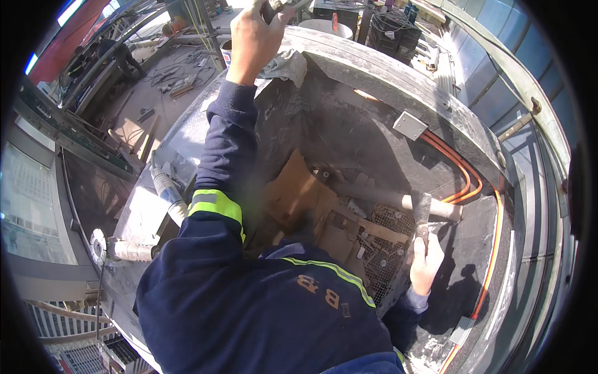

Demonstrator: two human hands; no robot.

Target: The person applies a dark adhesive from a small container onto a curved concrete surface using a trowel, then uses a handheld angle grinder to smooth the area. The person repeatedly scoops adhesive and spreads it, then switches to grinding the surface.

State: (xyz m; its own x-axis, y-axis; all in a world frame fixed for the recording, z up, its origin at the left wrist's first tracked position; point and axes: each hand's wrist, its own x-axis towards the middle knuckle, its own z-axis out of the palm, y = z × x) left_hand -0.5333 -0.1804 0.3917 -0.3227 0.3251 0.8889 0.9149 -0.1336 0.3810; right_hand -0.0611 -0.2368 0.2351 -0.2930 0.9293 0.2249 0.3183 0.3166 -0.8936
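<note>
Outdoor work site, strong sun. Dark walled recess with a pale, dusty ledge (380, 59) around it; bluish panels (498, 37) upper right, and a co-worker (118, 56) bent over far off, upper left.

Right grip (427, 263): closed on a flat-bladed scraper (421, 209), blade up, inside the recess at right, in front of a pale tube (380, 194). Can't tell if they touch.

Left grip (255, 40): raised at the top edge of view, fingers curled round a dark object (270, 10). Object is cut off by the frame, type unclear. Grey rag (290, 67) on the ledge just beside that wrist.

Recess bottom: brown board (298, 187), scraps, black mesh (383, 255). Right wall: grey junction box (410, 126), orange conduits (464, 171) running from it.

Left side: disc-ended power tool (131, 250) near the left elbow, second tool (167, 190) on the ledge beyond.
</note>
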